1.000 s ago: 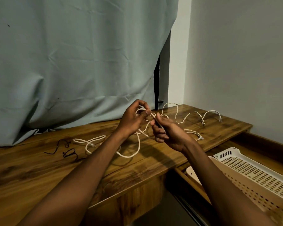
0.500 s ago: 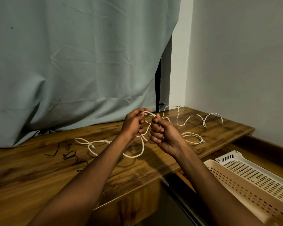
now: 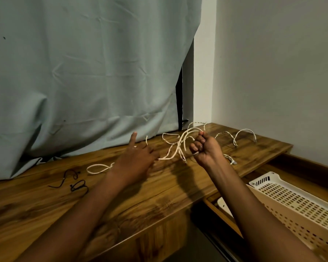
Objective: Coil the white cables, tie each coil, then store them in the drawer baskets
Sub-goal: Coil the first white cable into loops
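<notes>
On the worktop, loose cable trails left of your clenched right hand; released left hand nearer it.

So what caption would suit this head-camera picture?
Right hand grips looped white cable above the wooden desk; left hand reaches out open, baskets waiting.

Pale green curtain, wooden desk (dark grain), grey wall

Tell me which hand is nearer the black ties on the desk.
Left. The left hand reaches out, fingers spread, just right of the black ties; the right hand grips the white cable farther right, toward the baskets.
</notes>
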